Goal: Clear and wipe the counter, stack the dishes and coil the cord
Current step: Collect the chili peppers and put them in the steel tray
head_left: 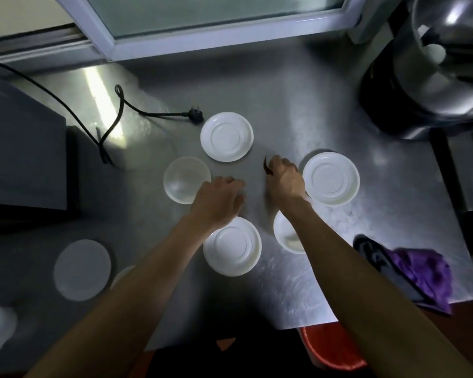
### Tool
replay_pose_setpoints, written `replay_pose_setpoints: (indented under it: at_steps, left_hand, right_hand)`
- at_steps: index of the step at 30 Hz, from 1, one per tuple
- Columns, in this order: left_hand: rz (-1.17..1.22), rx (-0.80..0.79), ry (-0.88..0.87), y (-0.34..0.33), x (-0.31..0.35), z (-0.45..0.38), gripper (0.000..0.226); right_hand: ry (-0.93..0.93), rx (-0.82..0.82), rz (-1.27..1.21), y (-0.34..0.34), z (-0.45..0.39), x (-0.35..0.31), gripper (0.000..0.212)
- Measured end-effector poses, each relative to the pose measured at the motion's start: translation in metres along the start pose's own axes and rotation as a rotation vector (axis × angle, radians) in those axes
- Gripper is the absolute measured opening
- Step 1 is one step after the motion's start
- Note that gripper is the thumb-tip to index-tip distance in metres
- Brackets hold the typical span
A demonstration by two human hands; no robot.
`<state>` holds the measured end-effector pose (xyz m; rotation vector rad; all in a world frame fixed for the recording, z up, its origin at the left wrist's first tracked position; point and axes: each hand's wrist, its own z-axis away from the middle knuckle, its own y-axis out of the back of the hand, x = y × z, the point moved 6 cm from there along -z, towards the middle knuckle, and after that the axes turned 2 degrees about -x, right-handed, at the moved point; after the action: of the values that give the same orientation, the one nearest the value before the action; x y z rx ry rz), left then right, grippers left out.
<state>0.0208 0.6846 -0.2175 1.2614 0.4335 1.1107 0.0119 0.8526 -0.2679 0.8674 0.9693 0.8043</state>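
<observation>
Several white dishes lie spread on the steel counter: a far plate, a right plate, a near plate, a clear bowl, and a white bowl partly hidden under my right forearm. My right hand pinches a small dark brown scrap just left of the right plate. My left hand hovers between the clear bowl and the near plate, fingers loosely curled, holding nothing. A black cord with its plug lies loose at the back left.
A dark appliance stands at the left, a steel pot on a black cooker at the back right. A purple cloth lies at the right edge. More white plates sit at the near left. A red bin stands below the counter edge.
</observation>
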Motion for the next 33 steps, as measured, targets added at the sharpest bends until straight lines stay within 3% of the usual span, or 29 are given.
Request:
replay_pose_setpoints:
  at_steps: [18,22,33]
  left_hand:
    - [0.009,0.035,0.191,0.012,-0.026,0.060,0.029]
    - [0.015,0.057,0.248,0.022,-0.042,0.084,0.032]
    - [0.172,0.173,0.490,0.048,-0.128,0.223,0.045]
  right_hand:
    - [0.179,0.121,-0.249,0.016,0.037,-0.018,0.016]
    - [0.342,0.170,-0.304,0.025,0.059,-0.057,0.020]
    - [0.608,0.055,-0.330,-0.009,0.146,-0.212,0.019]
